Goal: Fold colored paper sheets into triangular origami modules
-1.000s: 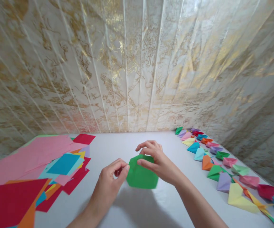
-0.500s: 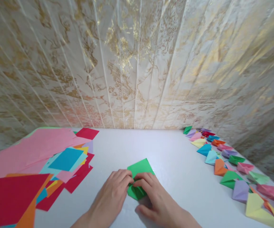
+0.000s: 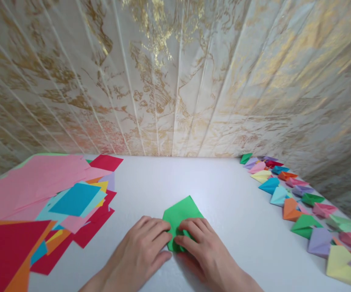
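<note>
A green sheet of folding paper point(image 3: 181, 211), partly folded, lies on the white table near its front middle. One of its corners points away from me. My left hand point(image 3: 146, 243) rests at the paper's left edge, with bent fingers pressed together on it. Over the paper's lower right part curl the fingers of my right hand point(image 3: 205, 244), gripping it. The right thumb is low beside the near edge, partly in shadow. My fingers hide much of the fold at the near side.
Loose coloured paper, with a blue square point(image 3: 75, 198), a dark red sheet point(image 3: 7, 251) and a large pink sheet point(image 3: 41, 174), covers the left of the white table point(image 3: 163, 178). Folded paper pieces point(image 3: 307, 225) stand in rows along the right edge. A patterned curtain point(image 3: 169, 81) hangs behind.
My right hand has shifted slightly right over the green paper, its fingers more curled. The left thumb now shows beside the near edge. The whole view has tilted a little downward.
</note>
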Tool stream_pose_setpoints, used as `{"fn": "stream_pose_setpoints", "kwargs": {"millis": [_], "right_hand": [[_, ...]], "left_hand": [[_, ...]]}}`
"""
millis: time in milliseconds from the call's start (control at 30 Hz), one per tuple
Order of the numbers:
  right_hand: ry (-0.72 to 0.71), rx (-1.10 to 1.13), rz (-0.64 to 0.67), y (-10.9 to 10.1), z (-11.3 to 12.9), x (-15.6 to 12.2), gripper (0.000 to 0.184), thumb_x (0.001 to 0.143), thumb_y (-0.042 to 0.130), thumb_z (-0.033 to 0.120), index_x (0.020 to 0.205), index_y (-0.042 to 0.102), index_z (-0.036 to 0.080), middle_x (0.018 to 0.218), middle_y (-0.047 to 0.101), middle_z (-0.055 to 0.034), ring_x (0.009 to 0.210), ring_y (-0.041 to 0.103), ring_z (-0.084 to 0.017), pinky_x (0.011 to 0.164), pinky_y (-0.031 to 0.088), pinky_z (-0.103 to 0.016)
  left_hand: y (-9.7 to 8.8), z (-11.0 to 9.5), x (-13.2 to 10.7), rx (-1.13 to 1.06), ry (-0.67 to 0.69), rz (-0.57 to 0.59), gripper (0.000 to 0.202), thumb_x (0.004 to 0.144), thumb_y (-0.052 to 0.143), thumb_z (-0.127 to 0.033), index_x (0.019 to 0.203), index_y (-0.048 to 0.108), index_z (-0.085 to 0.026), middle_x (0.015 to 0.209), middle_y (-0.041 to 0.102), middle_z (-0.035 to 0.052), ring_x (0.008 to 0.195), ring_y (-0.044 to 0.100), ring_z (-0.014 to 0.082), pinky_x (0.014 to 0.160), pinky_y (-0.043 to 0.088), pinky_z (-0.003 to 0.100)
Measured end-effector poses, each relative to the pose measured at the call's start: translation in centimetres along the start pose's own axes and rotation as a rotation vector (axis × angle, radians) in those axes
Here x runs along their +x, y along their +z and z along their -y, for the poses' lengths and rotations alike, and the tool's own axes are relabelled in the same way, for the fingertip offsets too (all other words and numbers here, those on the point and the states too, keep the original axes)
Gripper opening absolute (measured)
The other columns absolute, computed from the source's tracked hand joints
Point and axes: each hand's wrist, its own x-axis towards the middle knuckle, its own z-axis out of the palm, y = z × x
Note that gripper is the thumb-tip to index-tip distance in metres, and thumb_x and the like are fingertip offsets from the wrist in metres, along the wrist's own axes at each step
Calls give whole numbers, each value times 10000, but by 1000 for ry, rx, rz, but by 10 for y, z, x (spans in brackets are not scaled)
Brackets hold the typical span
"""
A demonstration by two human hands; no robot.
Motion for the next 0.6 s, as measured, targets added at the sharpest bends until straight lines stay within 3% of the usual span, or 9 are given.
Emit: {"fn": "stream_pose_setpoints", "kwargs": {"millis": [133,233,333,433,600], "right_hand": [[7,-7,-18,-1,1,0,157,961,511,126,1021,639,195,1039,646,-91,992,568,-246,853,468,-403],[-2,-19,-8,-1,1,1,178,910,635,226,1084,652,199,1041,658,-87,954,569,-262,843,472,-428],[-6,-47,-33,2,-2,0,150,940,603,205,1069,676,230,1013,682,-61,887,571,-238,793,467,-402],[46,42,-58,2,-6,0,182,972,557,149,995,704,255,997,682,-37,873,575,-203,777,470,-359],[219,281,-6,-10,-11,6,128,910,682,143,823,694,236,920,656,-1,929,571,-192,864,477,-355]], "left_hand": [[0,-3,4,77,41,8,105,893,642,-118,874,605,-214,965,679,0,888,622,189,822,463,357],[4,-5,5,104,91,-35,200,955,507,-89,822,600,-205,876,672,6,817,621,173,808,466,356],[5,-7,4,108,77,-75,258,978,443,-85,806,600,-196,834,665,15,776,609,177,749,473,345],[2,-6,1,133,54,-76,243,979,430,-90,890,632,-192,894,690,29,811,619,189,737,484,344],[10,-7,-13,242,114,-11,261,966,437,-102,1087,654,-180,1052,724,33,987,639,218,879,470,376]]}}
